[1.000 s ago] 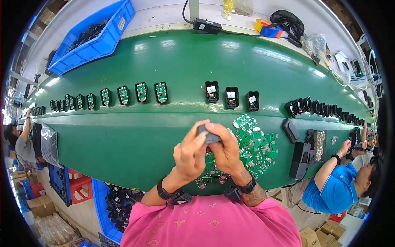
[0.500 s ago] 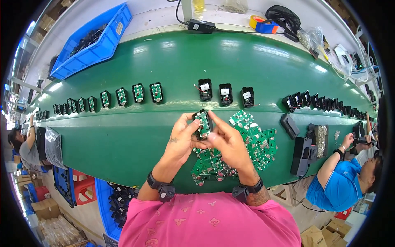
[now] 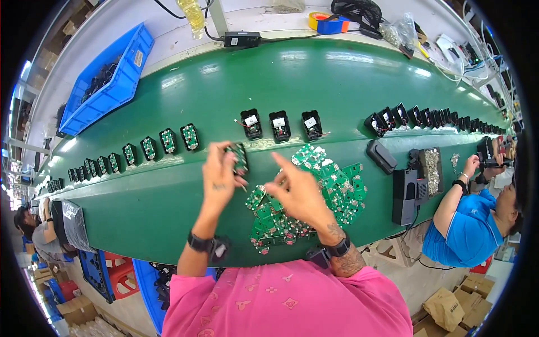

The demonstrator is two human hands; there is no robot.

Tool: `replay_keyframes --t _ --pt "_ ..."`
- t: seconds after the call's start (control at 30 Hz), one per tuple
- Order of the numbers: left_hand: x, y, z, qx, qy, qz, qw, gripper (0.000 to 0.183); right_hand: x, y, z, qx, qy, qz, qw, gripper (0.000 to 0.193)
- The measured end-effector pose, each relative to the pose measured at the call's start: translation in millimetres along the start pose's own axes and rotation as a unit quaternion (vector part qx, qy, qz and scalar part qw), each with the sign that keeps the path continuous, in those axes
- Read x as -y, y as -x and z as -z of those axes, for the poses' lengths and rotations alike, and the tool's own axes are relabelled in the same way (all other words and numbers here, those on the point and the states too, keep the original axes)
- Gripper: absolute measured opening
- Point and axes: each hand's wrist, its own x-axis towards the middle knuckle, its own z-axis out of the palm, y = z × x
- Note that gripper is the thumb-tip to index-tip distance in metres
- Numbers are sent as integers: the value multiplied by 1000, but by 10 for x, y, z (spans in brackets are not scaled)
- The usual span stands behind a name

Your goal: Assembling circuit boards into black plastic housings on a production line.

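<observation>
My left hand (image 3: 219,174) grips a black plastic housing (image 3: 239,158) with a green circuit board seated inside, held just above the bench. Apart from it, my right hand (image 3: 300,194) has its index finger stretched out and appears to hold nothing. Under and beside that hand spreads a loose pile of green circuit boards (image 3: 348,194). Beyond my hands stand three black housings (image 3: 279,126) with white parts inside, some with red wires showing. To the left runs a row of housings fitted with green boards (image 3: 190,137).
A long row of black housings (image 3: 415,116) stretches right. Near it are a black handheld device (image 3: 382,156), a dark boxy unit (image 3: 403,196) and a tray of small metal parts (image 3: 431,171). A blue bin (image 3: 126,73) stands far left; a co-worker in blue (image 3: 466,230) sits right.
My right hand has come off the housing. My left hand has carried the housing leftward. The whole view has shifted slightly.
</observation>
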Motion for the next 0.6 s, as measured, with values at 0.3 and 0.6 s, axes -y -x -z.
replay_keyframes --t 0.3,0.6 --pt "492 -911 328 -133 -373 -188 899 46 -304 -200 343 -278 406 34 870 38" --pt "-136 -913 -100 121 -504 -189 834 83 -309 -123 452 -261 249 27 932 26"
